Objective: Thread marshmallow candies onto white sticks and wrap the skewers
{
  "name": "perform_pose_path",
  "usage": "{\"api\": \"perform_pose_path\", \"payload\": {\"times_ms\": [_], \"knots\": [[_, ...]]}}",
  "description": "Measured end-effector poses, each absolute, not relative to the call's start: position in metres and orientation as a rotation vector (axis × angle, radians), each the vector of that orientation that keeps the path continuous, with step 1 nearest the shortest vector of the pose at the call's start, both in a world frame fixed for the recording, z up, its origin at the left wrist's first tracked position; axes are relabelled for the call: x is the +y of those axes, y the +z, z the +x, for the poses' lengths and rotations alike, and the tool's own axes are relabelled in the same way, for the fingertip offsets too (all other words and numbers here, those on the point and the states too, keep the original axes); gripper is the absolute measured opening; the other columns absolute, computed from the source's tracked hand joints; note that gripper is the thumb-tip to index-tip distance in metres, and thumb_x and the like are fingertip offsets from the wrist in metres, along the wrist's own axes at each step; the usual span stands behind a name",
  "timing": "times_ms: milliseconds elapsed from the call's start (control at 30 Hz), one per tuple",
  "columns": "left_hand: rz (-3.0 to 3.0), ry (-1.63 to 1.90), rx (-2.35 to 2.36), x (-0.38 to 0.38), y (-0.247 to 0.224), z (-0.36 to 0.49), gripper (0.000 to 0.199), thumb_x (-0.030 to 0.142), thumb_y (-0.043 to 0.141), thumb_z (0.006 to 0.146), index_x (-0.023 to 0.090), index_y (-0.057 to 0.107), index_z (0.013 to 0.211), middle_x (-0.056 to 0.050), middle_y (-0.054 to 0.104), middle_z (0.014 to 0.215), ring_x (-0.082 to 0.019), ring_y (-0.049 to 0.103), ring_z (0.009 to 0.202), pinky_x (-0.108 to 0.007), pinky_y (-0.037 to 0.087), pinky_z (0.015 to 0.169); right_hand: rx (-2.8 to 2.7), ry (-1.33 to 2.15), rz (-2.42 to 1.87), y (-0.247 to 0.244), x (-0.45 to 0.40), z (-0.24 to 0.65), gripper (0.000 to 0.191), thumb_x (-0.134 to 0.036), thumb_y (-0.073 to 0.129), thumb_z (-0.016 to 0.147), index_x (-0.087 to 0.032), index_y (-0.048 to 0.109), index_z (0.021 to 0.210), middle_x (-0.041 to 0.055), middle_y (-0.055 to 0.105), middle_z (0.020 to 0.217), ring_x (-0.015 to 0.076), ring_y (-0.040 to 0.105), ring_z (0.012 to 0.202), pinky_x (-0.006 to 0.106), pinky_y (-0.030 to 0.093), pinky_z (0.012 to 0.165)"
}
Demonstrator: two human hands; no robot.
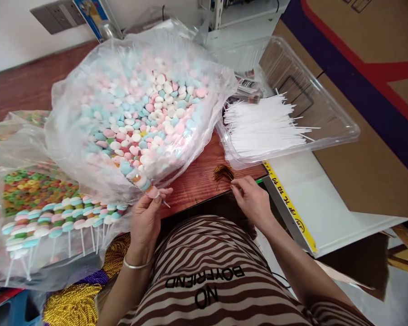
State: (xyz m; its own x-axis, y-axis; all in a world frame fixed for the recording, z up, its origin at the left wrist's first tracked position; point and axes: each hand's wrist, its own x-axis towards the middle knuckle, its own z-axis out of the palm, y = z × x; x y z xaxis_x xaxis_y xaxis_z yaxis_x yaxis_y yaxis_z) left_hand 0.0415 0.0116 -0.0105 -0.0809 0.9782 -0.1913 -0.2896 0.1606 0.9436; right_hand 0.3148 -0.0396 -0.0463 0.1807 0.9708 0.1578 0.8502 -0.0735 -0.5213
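Note:
A candy skewer (142, 181) of blue, white, orange and pink pieces is held by its white stick in my left hand (147, 217), tilted over the near edge of a clear plastic bag (64, 108) full of pastel candies (129, 122). My right hand (251, 198) is closed, thumb against forefinger, at the table edge, pinching a small bunch of thin gold ties (223, 173). Finished-looking skewers (68, 217) lie in rows on plastic at the left, their sticks toward me.
White sticks (265, 127) fill part of a clear tray (340, 131) at the right. Ring-shaped candies (34, 188) lie in a bag at left. A large cardboard box (340, 167) stands far right; gold cords (71, 303) hang at lower left. The red-brown table (197, 176) ends near my body.

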Motion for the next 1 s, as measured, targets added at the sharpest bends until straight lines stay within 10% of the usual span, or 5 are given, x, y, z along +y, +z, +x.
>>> {"api": "perform_pose_path", "payload": {"times_ms": [333, 700, 1000], "knots": [[0.835, 1.171, 1.154, -0.001, -0.015, 0.057, 0.025, 0.042, 0.089, 0.069, 0.020, 0.079, 0.075, -0.004, 0.078, 0.083, -0.021, 0.074, 0.086, -0.038, 0.057, 0.093, -1.904, 0.121, -2.204, -0.064, -0.018, 0.303, 0.022, -0.027, 0.053, 0.101, -0.019, 0.073, 0.097, 0.0068, 0.070, 0.100, 0.0156, 0.059, 0.069, 0.029, 0.028, 0.054], [0.858, 1.117, 1.231, 0.002, -0.017, 0.054, 0.029, 0.044, 0.085, 0.072, 0.018, 0.074, 0.080, -0.001, 0.073, 0.073, -0.015, 0.067, 0.066, -0.030, 0.056, 0.073, -1.780, -0.103, -1.716, -0.056, -0.021, 0.303, 0.016, -0.022, 0.055, 0.099, -0.022, 0.071, 0.097, 0.0076, 0.073, 0.098, 0.0200, 0.067, 0.088, 0.030, 0.049, 0.079], [2.255, 0.707, 1.624, 0.008, -0.003, 0.066, 0.018, 0.014, 0.054, 0.094, 0.018, 0.072, 0.091, -0.007, 0.070, 0.082, -0.021, 0.063, 0.077, -0.032, 0.047, 0.072, -1.950, -0.300, -1.278, -0.007, -0.018, 0.243, 0.009, -0.012, 0.060, 0.096, -0.020, 0.063, 0.091, 0.0025, 0.061, 0.068, 0.0191, 0.053, 0.067, 0.034, 0.041, 0.071]]}}
